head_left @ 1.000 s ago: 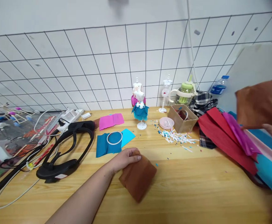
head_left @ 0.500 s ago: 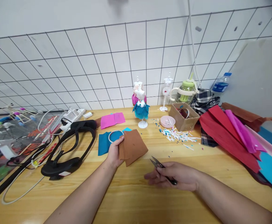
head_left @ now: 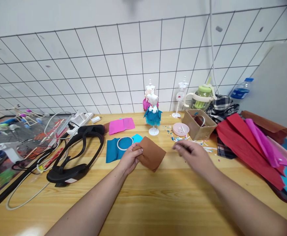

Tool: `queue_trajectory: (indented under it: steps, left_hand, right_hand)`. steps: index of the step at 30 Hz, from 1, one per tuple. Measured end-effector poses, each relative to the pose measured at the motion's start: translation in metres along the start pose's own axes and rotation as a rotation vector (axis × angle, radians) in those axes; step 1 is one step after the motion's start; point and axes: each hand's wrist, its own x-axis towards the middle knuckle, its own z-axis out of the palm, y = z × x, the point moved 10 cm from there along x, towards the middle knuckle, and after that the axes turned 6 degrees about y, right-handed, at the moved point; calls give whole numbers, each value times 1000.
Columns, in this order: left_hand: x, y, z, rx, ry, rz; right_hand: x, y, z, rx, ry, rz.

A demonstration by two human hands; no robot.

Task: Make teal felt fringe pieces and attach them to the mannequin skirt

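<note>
My left hand (head_left: 131,158) pinches the left corner of a folded brown sheet (head_left: 153,154), lifted over the wooden table. Right of it, my right hand (head_left: 192,155) is blurred, its fingers curled around dark scissors (head_left: 185,147) that show only in part. Teal folded paper (head_left: 112,150) with a white ring (head_left: 125,137) on it lies just behind my left hand. Behind the brown sheet stands a small white dress form in a teal skirt (head_left: 153,117). White paper strips (head_left: 211,149) lie beyond my right hand.
A black headset (head_left: 67,175) and cables lie at left. Pink paper (head_left: 121,126) is at the back. Toward the right are a pink dish (head_left: 181,129), a cardboard box (head_left: 198,131), a green-lidded cup (head_left: 203,98) and red sheets (head_left: 244,144).
My right hand has moved up and away from me with the scissors, toward the strips. The brown sheet has turned in my left hand, whose fingers now pinch its edge. The view has shifted slightly.
</note>
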Motion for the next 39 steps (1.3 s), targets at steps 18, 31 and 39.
queue_trajectory:
  steps: [18,31,39]
  left_hand:
    - [-28,-23,29,90,-180,-132]
    - [-36,-15,30,382,-331,-252]
    - [-52,-8,49,188,-379,-228]
  right_hand:
    - [-9,40,37,75,16,86]
    - [-30,74,73,782,-137,691]
    - [-17,40,48,241,13,151]
